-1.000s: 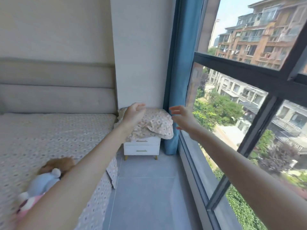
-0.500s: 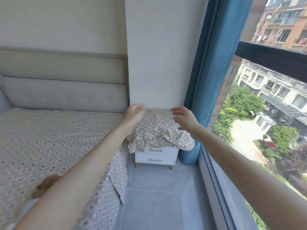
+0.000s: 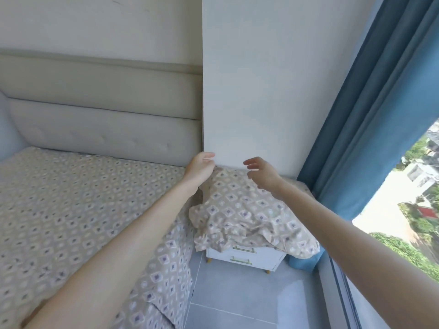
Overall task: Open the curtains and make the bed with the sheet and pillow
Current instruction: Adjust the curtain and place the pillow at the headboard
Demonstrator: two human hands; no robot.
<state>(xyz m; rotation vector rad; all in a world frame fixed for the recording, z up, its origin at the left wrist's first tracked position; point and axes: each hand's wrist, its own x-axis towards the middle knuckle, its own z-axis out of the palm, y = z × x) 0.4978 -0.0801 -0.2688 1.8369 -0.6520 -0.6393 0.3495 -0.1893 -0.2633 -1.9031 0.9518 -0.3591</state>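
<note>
Nightstand [image 3: 247, 257] top under the pillow [image 3: 249, 214], curtain [image 3: 380, 115] top beyond the upper edge, left side of the bed [image 3: 71, 210] out of frame.

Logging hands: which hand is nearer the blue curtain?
Right. The right hand hovers above the pillow, left of the curtain; the left hand is farther left, at the wall corner.
</note>
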